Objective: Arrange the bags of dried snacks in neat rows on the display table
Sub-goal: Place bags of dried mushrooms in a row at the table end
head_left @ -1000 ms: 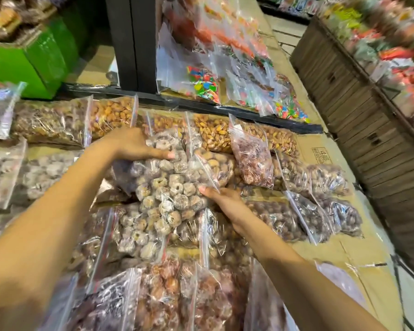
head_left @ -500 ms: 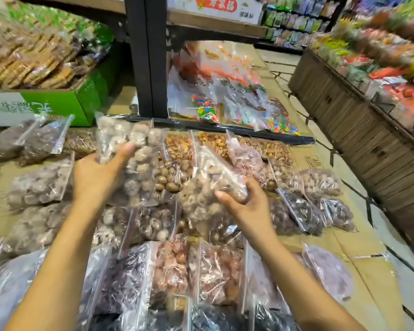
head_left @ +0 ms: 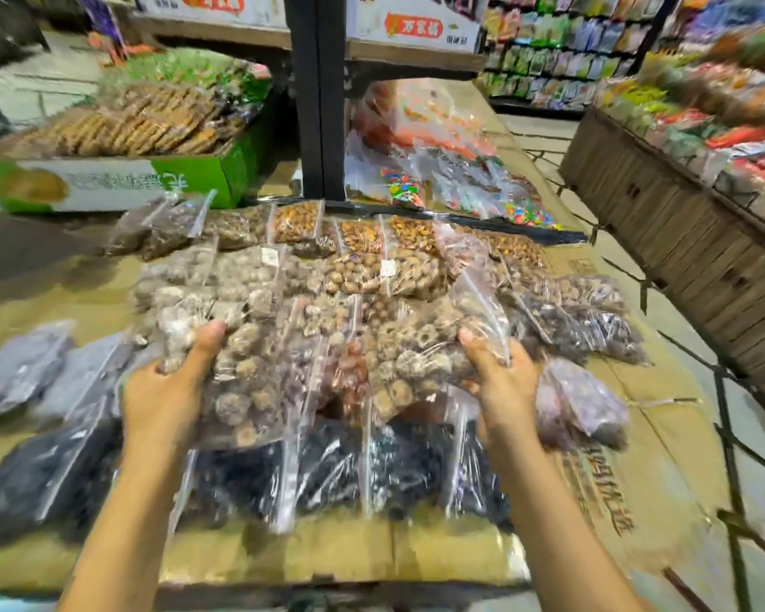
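Currently both hands are gripping clear plastic bags of pale dried rounds at mid-frame: left hand (head_left: 164, 390) one bag (head_left: 235, 382), right hand (head_left: 500, 382) another (head_left: 420, 346), above the cardboard-covered surface (head_left: 614, 501). Being soft and slippery, they are probably best taken by their sides.

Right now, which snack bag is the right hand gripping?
The clear bag of ring-shaped brown dried pieces, mid-table; the right hand pinches its right edge. The left hand holds a separate bag of rounder lumps.

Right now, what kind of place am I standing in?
Most likely a snack shop or market. Clear bags of dried snacks lie in rows on a cardboard-covered display table, shelves of packaged goods line the back, and a wooden stall holds more packets.
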### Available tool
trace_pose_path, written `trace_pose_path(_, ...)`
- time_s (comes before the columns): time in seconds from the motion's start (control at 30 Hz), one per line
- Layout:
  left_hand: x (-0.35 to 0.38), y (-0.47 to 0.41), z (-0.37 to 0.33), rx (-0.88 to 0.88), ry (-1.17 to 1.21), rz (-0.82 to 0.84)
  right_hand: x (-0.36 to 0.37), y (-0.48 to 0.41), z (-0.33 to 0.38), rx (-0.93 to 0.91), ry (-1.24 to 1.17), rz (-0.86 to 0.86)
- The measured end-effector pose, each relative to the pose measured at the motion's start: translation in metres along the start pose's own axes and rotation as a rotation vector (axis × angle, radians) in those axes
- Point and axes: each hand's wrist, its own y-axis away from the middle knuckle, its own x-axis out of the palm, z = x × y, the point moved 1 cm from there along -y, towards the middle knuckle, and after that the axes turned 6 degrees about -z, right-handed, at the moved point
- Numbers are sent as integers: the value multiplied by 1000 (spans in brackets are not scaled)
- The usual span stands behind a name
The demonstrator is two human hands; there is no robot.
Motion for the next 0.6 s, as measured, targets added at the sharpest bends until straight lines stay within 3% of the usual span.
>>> trace_pose_path(0.17, -63, 66, 13, 106, -63, 1, -31, 80, -15, 45, -69, 14)
trace_pose_path(0.37, -111, 98, 50, 30, 1, 138, -65, 161, -17, 24, -57, -65)
trace_pose_path(0.6, -176, 75, 68, -34, 29, 231, -30, 238, -28, -25, -54, -94)
